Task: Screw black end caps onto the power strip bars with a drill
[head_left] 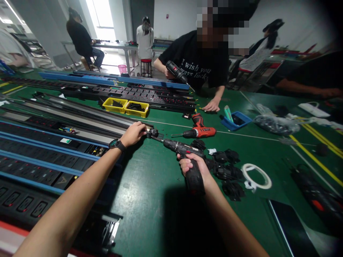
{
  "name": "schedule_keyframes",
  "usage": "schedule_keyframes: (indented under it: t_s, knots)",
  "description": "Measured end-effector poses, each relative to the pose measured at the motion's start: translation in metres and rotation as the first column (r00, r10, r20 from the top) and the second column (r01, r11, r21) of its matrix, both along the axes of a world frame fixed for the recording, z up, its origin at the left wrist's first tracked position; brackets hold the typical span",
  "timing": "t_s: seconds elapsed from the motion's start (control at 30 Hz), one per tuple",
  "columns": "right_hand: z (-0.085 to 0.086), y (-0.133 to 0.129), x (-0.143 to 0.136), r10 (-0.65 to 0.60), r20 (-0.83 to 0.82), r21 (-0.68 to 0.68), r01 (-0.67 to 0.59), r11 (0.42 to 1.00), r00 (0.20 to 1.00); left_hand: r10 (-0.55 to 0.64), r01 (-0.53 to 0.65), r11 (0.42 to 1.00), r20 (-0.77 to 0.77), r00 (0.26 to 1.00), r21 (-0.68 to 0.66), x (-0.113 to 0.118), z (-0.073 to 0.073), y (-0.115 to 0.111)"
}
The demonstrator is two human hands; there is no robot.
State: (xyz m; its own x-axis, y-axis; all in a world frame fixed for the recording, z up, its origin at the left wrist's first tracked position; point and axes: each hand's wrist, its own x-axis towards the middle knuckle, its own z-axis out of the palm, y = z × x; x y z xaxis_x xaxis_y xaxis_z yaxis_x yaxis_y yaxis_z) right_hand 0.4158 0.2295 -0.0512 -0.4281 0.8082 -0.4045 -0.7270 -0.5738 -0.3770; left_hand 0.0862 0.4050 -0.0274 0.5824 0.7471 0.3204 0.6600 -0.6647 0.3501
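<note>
My right hand is wrapped round the grip of a black cordless drill. The drill's long bit points left and reaches the end of a long dark metal rail. At that end sits a small black end piece, and the bit's tip is at it or just beside it. My left hand, with a watch on its wrist, is closed over the rail end next to this piece. An orange drill lies on the table just beyond the black one.
Long power strips with blue edges fill the left. Yellow bins hold dark parts. Black plastic parts, a tape roll, a phone and a blue tray lie at right. A co-worker opposite holds another drill.
</note>
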Motion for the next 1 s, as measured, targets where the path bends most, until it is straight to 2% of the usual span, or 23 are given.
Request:
schedule_keyframes:
  t_s: [0.1, 0.27, 0.47, 0.77, 1.0]
  knots:
    - [-0.002, 0.0, 0.0, -0.018, -0.025, -0.075, 0.017, 0.997, 1.0, 0.0, 0.0, 1.0, -0.007, 1.0, 0.008, 0.0, 0.0, 0.0]
    - [-0.001, 0.004, 0.003, -0.007, 0.065, -0.054, 0.011, 0.998, 0.998, -0.008, 0.009, 1.0, -0.013, 1.0, 0.014, 0.0, 0.001, -0.001]
    - [0.011, 0.014, 0.011, 0.028, 0.151, -0.057, -0.02, 0.998, 0.988, -0.004, 0.005, 0.999, -0.023, 1.0, 0.041, 0.001, -0.001, -0.001]
    - [0.006, 0.005, 0.003, -0.118, 0.2, 0.099, 0.1, 0.99, 0.973, -0.017, 0.018, 0.999, -0.022, 1.0, 0.049, -0.001, -0.002, 0.0]
    - [0.002, 0.001, 0.009, -0.136, 0.222, 0.09, 0.118, 0.989, 0.965, -0.024, 0.024, 0.999, 0.009, 1.0, 0.035, -0.001, -0.003, 0.0]
